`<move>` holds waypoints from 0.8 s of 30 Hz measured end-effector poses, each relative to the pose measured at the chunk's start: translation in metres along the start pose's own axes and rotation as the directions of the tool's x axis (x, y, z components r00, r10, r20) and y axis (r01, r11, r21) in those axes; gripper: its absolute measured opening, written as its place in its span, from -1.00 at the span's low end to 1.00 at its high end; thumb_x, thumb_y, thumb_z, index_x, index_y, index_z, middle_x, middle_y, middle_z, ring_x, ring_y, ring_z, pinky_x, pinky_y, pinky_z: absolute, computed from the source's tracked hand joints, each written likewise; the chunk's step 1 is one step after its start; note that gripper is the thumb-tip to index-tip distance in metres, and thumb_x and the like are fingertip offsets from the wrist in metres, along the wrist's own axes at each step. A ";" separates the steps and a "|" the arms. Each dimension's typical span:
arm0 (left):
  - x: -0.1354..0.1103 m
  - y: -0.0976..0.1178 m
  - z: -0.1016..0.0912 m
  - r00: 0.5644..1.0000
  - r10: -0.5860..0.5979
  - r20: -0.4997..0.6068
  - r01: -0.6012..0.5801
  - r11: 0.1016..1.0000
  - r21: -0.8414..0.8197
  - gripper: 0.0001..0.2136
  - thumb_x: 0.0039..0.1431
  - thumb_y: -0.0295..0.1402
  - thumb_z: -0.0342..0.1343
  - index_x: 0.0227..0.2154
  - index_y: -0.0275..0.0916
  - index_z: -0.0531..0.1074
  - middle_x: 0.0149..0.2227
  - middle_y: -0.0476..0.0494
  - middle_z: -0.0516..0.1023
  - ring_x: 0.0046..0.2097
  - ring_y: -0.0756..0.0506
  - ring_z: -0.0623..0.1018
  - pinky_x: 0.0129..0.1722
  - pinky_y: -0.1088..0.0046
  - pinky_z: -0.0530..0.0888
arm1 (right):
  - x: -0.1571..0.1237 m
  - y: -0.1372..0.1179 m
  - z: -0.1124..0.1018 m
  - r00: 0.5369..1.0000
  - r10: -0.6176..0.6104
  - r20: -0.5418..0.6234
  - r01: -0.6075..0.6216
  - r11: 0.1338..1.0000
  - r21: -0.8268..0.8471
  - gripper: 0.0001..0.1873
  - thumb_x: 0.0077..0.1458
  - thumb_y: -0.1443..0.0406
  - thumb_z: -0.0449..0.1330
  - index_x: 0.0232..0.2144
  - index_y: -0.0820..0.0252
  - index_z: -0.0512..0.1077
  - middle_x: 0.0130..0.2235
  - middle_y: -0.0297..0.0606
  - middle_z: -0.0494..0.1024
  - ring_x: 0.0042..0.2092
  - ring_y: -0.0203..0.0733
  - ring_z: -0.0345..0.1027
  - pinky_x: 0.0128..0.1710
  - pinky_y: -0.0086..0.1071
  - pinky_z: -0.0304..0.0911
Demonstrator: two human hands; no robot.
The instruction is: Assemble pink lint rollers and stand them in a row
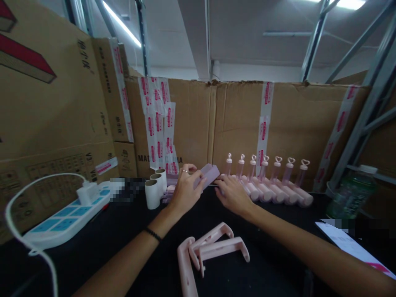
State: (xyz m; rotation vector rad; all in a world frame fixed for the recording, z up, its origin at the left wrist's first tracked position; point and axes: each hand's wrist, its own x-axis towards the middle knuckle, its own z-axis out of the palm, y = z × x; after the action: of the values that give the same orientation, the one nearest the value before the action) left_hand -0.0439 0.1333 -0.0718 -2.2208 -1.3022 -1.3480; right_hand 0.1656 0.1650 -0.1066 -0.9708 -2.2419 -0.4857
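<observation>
My left hand is closed around a pale purple, box-like plastic piece, tilted up to the right. A ring and a dark beaded bracelet show on this arm. My right hand is just right of that piece, fingers stretched forward and apart; its fingertips are partly hidden. Beside it runs a row of pink cylinders, with clear tubes topped by heart-shaped loops standing behind them. On the black table between my forearms lie several pink bracket-shaped handles.
White cardboard tubes stand left of my left hand, near more purple pieces. A white power strip with a charger and cable lies left. At right are a green bottle and paper. Cardboard walls enclose the back.
</observation>
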 end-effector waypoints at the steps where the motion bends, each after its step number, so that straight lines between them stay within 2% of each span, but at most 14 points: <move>1: 0.001 -0.003 -0.003 1.000 -0.004 0.017 0.005 0.998 -0.059 -0.86 0.31 -0.33 0.07 -0.30 -0.22 0.50 -0.03 -0.23 0.35 0.04 -0.19 0.42 0.12 0.18 0.39 | 0.004 0.001 -0.003 0.994 0.075 -0.073 -0.067 0.992 0.108 -0.76 0.30 0.36 0.02 -0.12 0.20 0.48 -0.05 -0.05 0.55 0.00 0.01 0.38 0.03 -0.14 0.26; 4: -0.001 -0.011 -0.011 0.991 0.003 0.132 0.024 0.979 -0.201 -0.89 0.26 -0.35 0.12 -0.34 -0.21 0.51 -0.07 -0.19 0.37 0.02 -0.16 0.45 0.10 0.22 0.41 | 0.019 0.013 -0.011 0.927 0.303 -0.222 -0.208 0.907 0.367 -0.74 0.24 0.42 -0.05 -0.17 0.20 0.43 -0.15 -0.09 0.55 -0.07 -0.05 0.42 -0.04 -0.21 0.29; 7: -0.007 -0.015 -0.012 0.953 0.059 0.297 0.023 0.964 -0.263 -0.90 0.24 -0.36 0.15 -0.37 -0.20 0.52 -0.07 -0.17 0.40 0.02 -0.15 0.47 0.12 0.22 0.39 | 0.032 0.031 -0.015 0.901 0.367 -0.231 -0.253 0.877 0.408 -0.72 0.20 0.43 -0.07 -0.20 0.24 0.42 -0.20 -0.09 0.57 -0.15 -0.07 0.45 -0.13 -0.24 0.30; 11: -0.016 -0.011 -0.006 0.882 0.144 0.449 -0.020 0.963 -0.271 -0.91 0.23 -0.35 0.17 -0.37 -0.19 0.54 -0.07 -0.16 0.43 0.02 -0.15 0.49 0.10 0.27 0.39 | 0.045 0.040 -0.010 0.940 0.309 -0.145 -0.216 0.868 0.447 -0.75 0.15 0.42 0.00 -0.27 0.23 0.48 -0.29 -0.19 0.60 -0.27 -0.16 0.46 -0.24 -0.34 0.29; 15: -0.027 -0.008 0.001 0.832 0.192 0.521 -0.081 0.970 -0.228 -0.92 0.21 -0.36 0.21 -0.39 -0.19 0.54 -0.02 -0.16 0.43 0.01 -0.14 0.49 0.07 0.30 0.40 | 0.055 0.025 0.005 0.977 0.204 -0.059 -0.156 0.879 0.451 -0.80 0.13 0.42 0.09 -0.29 0.22 0.52 -0.31 -0.23 0.60 -0.30 -0.22 0.44 -0.24 -0.38 0.27; 18: -0.028 -0.005 -0.002 0.802 0.235 0.548 -0.179 0.971 -0.156 -0.87 0.16 -0.24 0.29 -0.37 -0.17 0.56 -0.03 -0.17 0.44 0.02 -0.18 0.48 0.05 0.26 0.39 | 0.062 0.012 0.017 0.988 0.157 -0.007 -0.137 0.884 0.447 -0.81 0.13 0.44 0.11 -0.29 0.23 0.53 -0.31 -0.23 0.60 -0.29 -0.23 0.44 -0.25 -0.40 0.28; 20: -0.020 -0.004 -0.011 0.813 0.251 0.525 -0.249 0.966 -0.077 -0.78 0.16 -0.12 0.27 -0.30 -0.16 0.56 -0.06 -0.19 0.46 0.00 -0.21 0.47 0.02 0.25 0.40 | 0.068 0.008 0.023 0.989 0.142 0.026 -0.139 0.890 0.433 -0.80 0.14 0.44 0.11 -0.26 0.24 0.53 -0.30 -0.22 0.60 -0.27 -0.23 0.45 -0.25 -0.41 0.28; 21: -0.013 -0.004 -0.019 0.836 0.243 0.492 -0.269 0.963 -0.017 -0.75 0.21 -0.09 0.21 -0.27 -0.17 0.55 -0.09 -0.20 0.48 -0.01 -0.21 0.47 -0.01 0.26 0.41 | 0.070 0.007 0.026 0.990 0.135 0.047 -0.143 0.895 0.423 -0.79 0.15 0.44 0.11 -0.24 0.24 0.53 -0.29 -0.22 0.61 -0.27 -0.23 0.45 -0.24 -0.41 0.28; 22: -0.006 -0.005 -0.028 0.873 0.213 0.439 -0.268 0.961 0.068 -0.76 0.29 -0.13 0.12 -0.27 -0.18 0.54 -0.13 -0.20 0.49 -0.04 -0.20 0.48 -0.04 0.27 0.41 | 0.073 0.007 0.028 0.989 0.126 0.073 -0.145 0.900 0.412 -0.79 0.16 0.44 0.11 -0.23 0.23 0.54 -0.29 -0.23 0.62 -0.26 -0.23 0.46 -0.24 -0.41 0.29; 24: 0.012 -0.011 -0.051 0.958 0.101 0.270 -0.185 0.935 0.303 -0.74 0.35 -0.22 -0.01 -0.36 -0.21 0.49 -0.22 -0.23 0.52 -0.11 -0.20 0.51 -0.08 0.27 0.40 | 0.075 0.008 0.032 0.985 0.098 0.142 -0.146 0.911 0.386 -0.78 0.15 0.44 0.13 -0.21 0.22 0.56 -0.28 -0.24 0.63 -0.26 -0.25 0.48 -0.25 -0.43 0.29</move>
State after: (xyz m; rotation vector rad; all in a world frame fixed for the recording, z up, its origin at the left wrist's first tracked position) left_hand -0.0809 0.1160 -0.0369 -2.2474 -1.2995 -0.7529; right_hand 0.1194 0.2264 -0.0781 -0.9346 -2.2452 0.0880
